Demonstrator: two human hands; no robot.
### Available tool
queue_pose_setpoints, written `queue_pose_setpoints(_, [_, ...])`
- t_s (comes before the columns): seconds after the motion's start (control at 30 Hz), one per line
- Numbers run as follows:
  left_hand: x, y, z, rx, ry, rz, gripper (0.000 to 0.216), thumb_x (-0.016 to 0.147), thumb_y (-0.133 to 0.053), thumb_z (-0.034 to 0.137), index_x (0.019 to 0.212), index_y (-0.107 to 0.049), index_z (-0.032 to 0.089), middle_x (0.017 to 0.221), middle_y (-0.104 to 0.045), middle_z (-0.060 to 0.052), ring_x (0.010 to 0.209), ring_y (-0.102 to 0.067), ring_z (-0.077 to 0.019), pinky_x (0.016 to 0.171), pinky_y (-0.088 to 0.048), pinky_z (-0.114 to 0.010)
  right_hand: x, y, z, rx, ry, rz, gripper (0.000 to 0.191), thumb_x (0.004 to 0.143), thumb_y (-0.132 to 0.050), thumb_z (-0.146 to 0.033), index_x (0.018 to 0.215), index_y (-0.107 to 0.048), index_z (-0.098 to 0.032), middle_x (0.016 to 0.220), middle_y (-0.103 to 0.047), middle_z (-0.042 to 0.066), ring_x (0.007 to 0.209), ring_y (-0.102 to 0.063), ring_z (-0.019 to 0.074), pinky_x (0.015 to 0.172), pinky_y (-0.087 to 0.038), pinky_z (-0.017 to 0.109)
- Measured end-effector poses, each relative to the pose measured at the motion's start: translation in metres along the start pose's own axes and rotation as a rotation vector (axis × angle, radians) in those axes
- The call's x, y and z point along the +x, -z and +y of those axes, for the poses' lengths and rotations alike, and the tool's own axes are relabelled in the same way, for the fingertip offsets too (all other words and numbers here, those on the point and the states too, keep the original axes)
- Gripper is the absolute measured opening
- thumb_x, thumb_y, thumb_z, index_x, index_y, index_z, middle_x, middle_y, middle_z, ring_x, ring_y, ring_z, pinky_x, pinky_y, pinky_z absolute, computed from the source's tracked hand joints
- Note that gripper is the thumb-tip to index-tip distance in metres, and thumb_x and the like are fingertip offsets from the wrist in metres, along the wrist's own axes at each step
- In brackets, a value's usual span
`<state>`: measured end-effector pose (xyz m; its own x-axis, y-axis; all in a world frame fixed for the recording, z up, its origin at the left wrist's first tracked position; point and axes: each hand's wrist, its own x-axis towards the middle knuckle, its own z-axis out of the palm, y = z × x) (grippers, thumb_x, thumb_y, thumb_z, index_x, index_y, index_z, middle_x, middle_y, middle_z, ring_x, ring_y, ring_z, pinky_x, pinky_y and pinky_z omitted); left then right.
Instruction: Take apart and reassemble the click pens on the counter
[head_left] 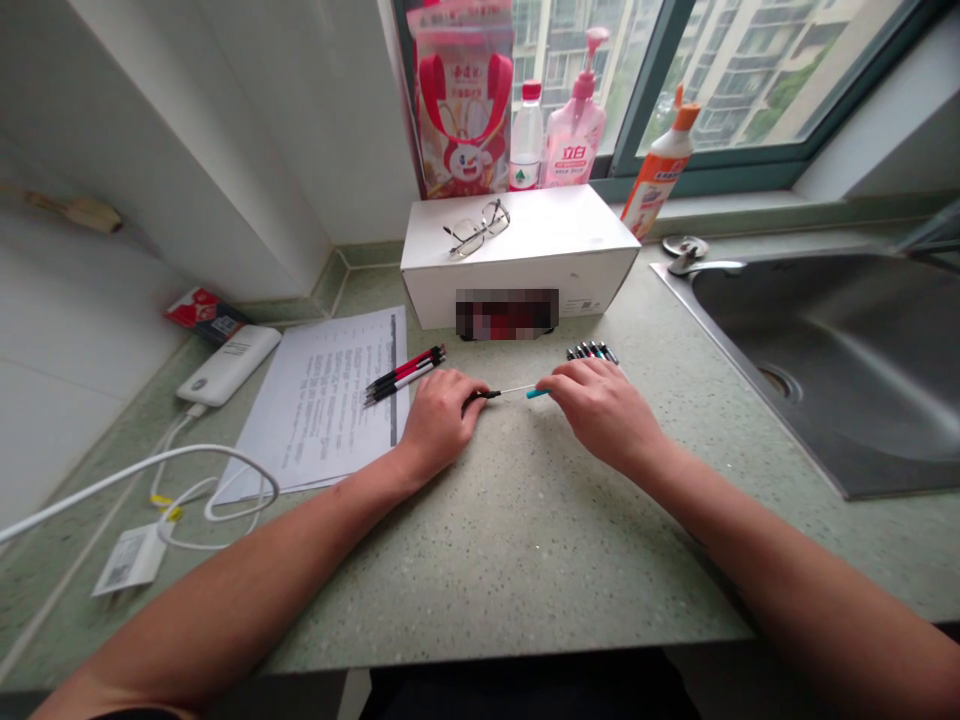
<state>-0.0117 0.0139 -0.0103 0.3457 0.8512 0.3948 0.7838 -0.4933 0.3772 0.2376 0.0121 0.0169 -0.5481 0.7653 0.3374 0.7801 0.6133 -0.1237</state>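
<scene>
Counter [487,560]: speckled green, beneath both hands.
Printed sheets [315,425]: left of the left fingers, text too small to read.
Pink pump bottle [574,145]: marked 立白, well beyond the right fingers.
Left hand [441,415]: fingertips pinching a dark pen piece [484,396].
Right hand [606,408]: fingers closed on a teal piece [535,393].
Thin rod [517,389]: between both hands' fingertips.

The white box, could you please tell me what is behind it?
Behind the white box stand a bag with red handles, a red-capped bottle, a pink pump bottle and an orange-capped bottle. The box covers the bases of the first three, so those cannot be seen.
</scene>
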Motion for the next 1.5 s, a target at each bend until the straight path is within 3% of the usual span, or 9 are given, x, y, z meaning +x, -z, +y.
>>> queue_pose_setpoints(0.23, [-0.001, 0.0, 0.001, -0.012, -0.045, -0.007, 0.009, 0.093, -0.064, 0.023, 0.098, -0.072, 0.02, 0.092, -0.068, -0.007, 0.091, -0.059, -0.0245, 0.081, -0.046, -0.041, 0.0, -0.002, 0.0, -0.008, 0.053, -0.053, 0.031, 0.096, -0.044, -0.011, 0.103, -0.071, -0.024, 0.101, -0.068, 0.009, 0.099, -0.055, 0.0276, 0.089, -0.042, 0.043])
queue_pose_setpoints(0.43, [0.0, -0.001, -0.001, -0.012, 0.001, 0.014, 0.008, 0.092, -0.065, 0.021, 0.096, -0.072, 0.02, 0.091, -0.068, -0.007, 0.089, -0.06, -0.025, 0.08, -0.046, -0.042, -0.001, 0.004, -0.002, 0.044, -0.033, 0.011, 0.025, 0.094, -0.046, -0.014, 0.101, -0.068, -0.021, 0.098, -0.067, 0.011, 0.095, -0.056, 0.0276, 0.087, -0.044, 0.042])
queue_pose_setpoints(0.57, [0.0, -0.002, -0.002, -0.025, 0.021, 0.026, 0.007, 0.091, -0.065, 0.02, 0.095, -0.071, 0.019, 0.091, -0.069, -0.007, 0.089, -0.06, -0.025, 0.08, -0.046, -0.041, 0.0, -0.001, -0.002, 0.144, -0.094, 0.051, 0.027, 0.095, -0.044, -0.014, 0.11, -0.067, -0.019, 0.103, -0.069, 0.011, 0.097, -0.06, 0.0271, 0.087, -0.046, 0.043])
queue_pose_setpoints(0.77, [0.0, 0.0, -0.002, -0.031, 0.042, 0.039, 0.006, 0.091, -0.066, 0.021, 0.096, -0.07, 0.019, 0.092, -0.069, -0.007, 0.09, -0.06, -0.0252, 0.081, -0.045, -0.041, 0.001, -0.016, 0.002, 0.165, -0.076, -0.054, 0.025, 0.099, -0.047, -0.019, 0.108, -0.069, -0.019, 0.105, -0.071, 0.011, 0.098, -0.063, 0.0263, 0.085, -0.048, 0.042])
queue_pose_setpoints(0.9, [0.0, 0.001, 0.0, -0.03, 0.035, 0.034, 0.008, 0.091, -0.066, 0.02, 0.097, -0.071, 0.019, 0.092, -0.068, -0.007, 0.091, -0.06, -0.0253, 0.081, -0.045, -0.041, 0.001, -0.015, 0.002, 0.15, -0.089, -0.034, 0.021, 0.099, -0.051, -0.022, 0.108, -0.07, -0.019, 0.105, -0.071, 0.011, 0.1, -0.063, 0.0265, 0.088, -0.048, 0.042])
queue_pose_setpoints(1.13, [-0.001, 0.002, 0.003, -0.086, -0.1, 0.045, 0.009, 0.093, -0.064, 0.018, 0.1, -0.069, 0.018, 0.096, -0.07, -0.007, 0.092, -0.061, -0.0243, 0.084, -0.046, -0.041, 0.0, -0.007, -0.008, 0.175, -0.019, 0.127, 0.026, 0.1, -0.055, -0.031, 0.12, -0.066, -0.018, 0.112, -0.07, 0.012, 0.102, -0.063, 0.0258, 0.09, -0.049, 0.041])
queue_pose_setpoints(1.3, [-0.001, 0.004, 0.006, -0.139, -0.172, 0.05, 0.009, 0.095, -0.062, 0.021, 0.101, -0.068, 0.019, 0.096, -0.073, -0.006, 0.092, -0.064, -0.0229, 0.085, -0.047, -0.04, 0.002, -0.007, -0.009, 0.154, 0.045, 0.062, 0.024, 0.103, -0.049, -0.029, 0.099, -0.071, -0.019, 0.091, -0.071, 0.009, 0.086, -0.06, 0.023, 0.078, -0.047, 0.037])
queue_pose_setpoints(1.5, [-0.001, 0.002, 0.001, -0.136, 0.02, 0.08, 0.014, 0.089, -0.066, 0.015, 0.103, -0.066, 0.018, 0.091, -0.071, -0.006, 0.086, -0.064, -0.0224, 0.081, -0.049, -0.04, 0.001, -0.002, 0.009, 0.053, -0.13, 0.093, 0.025, 0.101, -0.047, -0.025, 0.094, -0.07, -0.018, 0.094, -0.069, 0.011, 0.088, -0.058, 0.0258, 0.077, -0.045, 0.04])
